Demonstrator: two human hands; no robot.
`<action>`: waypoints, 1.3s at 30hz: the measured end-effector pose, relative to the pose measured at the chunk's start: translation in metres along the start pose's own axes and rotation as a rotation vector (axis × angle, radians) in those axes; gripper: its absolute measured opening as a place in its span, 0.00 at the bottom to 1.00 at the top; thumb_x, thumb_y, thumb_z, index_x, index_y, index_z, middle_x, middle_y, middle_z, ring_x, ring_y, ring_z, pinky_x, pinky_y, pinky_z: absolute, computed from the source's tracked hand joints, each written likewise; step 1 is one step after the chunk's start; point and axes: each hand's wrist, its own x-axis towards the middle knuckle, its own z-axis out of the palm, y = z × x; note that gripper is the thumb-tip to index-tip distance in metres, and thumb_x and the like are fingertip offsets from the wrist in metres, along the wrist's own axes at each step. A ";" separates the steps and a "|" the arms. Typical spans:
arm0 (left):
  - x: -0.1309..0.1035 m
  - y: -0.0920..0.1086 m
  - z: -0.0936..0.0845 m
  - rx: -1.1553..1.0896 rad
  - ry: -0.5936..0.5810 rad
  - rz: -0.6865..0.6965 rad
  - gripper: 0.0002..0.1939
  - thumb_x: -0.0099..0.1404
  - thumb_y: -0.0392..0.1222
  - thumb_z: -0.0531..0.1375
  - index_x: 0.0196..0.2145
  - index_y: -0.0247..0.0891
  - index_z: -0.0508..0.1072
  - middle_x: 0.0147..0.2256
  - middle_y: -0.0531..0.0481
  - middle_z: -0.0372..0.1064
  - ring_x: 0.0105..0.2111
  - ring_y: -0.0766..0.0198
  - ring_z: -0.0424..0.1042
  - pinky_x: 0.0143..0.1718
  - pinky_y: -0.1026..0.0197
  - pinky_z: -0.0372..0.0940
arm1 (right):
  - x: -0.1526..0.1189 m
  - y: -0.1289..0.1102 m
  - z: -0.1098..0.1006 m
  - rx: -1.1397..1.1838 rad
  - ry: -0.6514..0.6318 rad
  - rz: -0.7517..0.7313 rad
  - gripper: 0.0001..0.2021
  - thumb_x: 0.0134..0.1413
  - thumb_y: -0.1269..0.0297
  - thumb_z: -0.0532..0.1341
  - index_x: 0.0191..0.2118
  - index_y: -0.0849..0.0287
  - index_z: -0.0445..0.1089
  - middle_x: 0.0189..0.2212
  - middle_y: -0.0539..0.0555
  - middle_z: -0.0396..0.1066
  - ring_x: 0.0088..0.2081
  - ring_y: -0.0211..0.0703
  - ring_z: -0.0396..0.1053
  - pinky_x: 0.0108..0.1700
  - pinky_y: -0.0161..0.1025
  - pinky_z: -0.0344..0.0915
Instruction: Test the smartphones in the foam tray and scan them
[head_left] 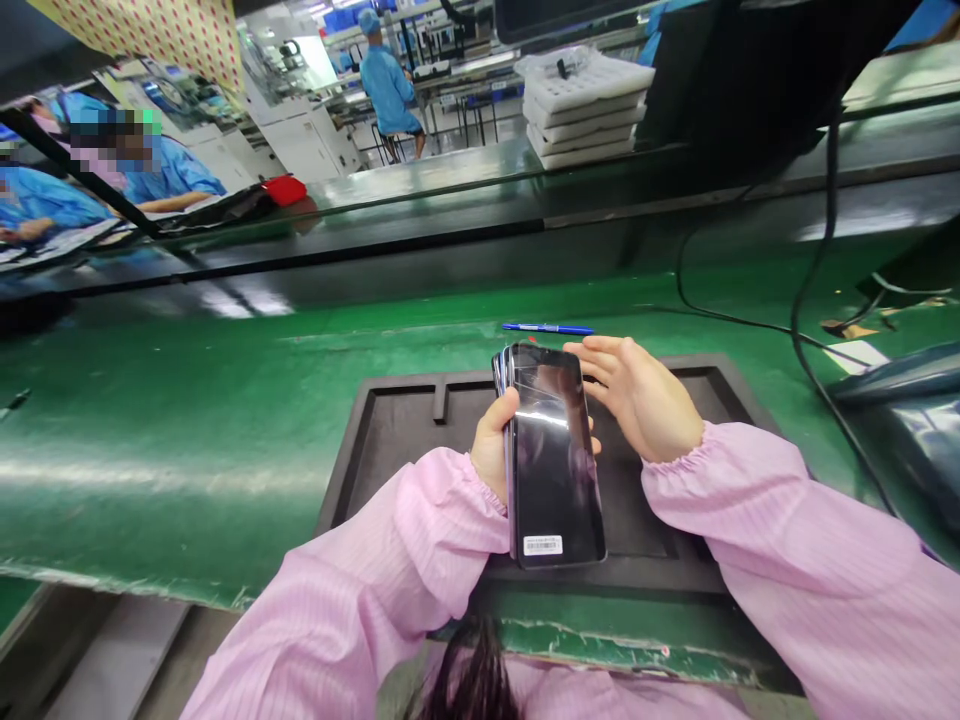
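A stack of smartphones [555, 470] is gripped by my left hand [495, 440], thumb along the left side and fingertips showing at the right edge. The top phone has a dark, glossy screen and a white barcode label [543, 545] near its lower end. Edges of other phones show beneath it on the left. My right hand [637, 395] is open beside the stack's upper right corner, fingers stretched out; I cannot tell whether they touch it. Under both hands lies a black tray [405, 425] with raised rims.
A blue pen [548, 328] lies beyond the tray on the green bench [187, 430]. Black cables [829, 230] run down the right side, near a dark shiny bag [911, 420]. Stacked white foam trays [585, 105] stand on the far ledge. People in blue work beyond.
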 end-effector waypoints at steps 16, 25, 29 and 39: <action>0.007 0.020 0.007 -0.133 0.106 0.037 0.23 0.62 0.54 0.52 0.38 0.30 0.73 0.36 0.40 0.74 0.41 0.50 0.73 0.47 0.50 0.64 | -0.021 0.021 0.015 -0.154 -0.339 0.140 0.30 0.37 0.44 0.67 0.45 0.56 0.61 0.38 0.54 0.69 0.41 0.45 0.68 0.47 0.45 0.64; 0.006 0.018 0.010 -0.134 0.030 0.017 0.23 0.63 0.52 0.51 0.45 0.30 0.71 0.39 0.39 0.74 0.43 0.50 0.72 0.48 0.50 0.62 | -0.023 0.015 0.018 -0.185 -0.302 0.173 0.35 0.30 0.52 0.72 0.45 0.56 0.58 0.47 0.57 0.66 0.49 0.47 0.66 0.54 0.47 0.61; 0.005 0.016 0.008 -0.135 0.015 0.032 0.21 0.63 0.50 0.52 0.45 0.31 0.71 0.40 0.40 0.74 0.44 0.50 0.72 0.50 0.49 0.61 | -0.024 0.012 0.019 -0.143 -0.312 0.183 0.34 0.31 0.54 0.72 0.45 0.56 0.58 0.49 0.58 0.65 0.50 0.47 0.65 0.55 0.47 0.60; 0.005 0.015 0.006 -0.135 0.038 0.042 0.19 0.62 0.49 0.54 0.44 0.32 0.72 0.40 0.42 0.74 0.45 0.50 0.72 0.51 0.49 0.61 | -0.022 0.013 0.019 -0.142 -0.284 0.178 0.32 0.27 0.59 0.73 0.42 0.54 0.60 0.45 0.54 0.67 0.48 0.47 0.66 0.53 0.48 0.61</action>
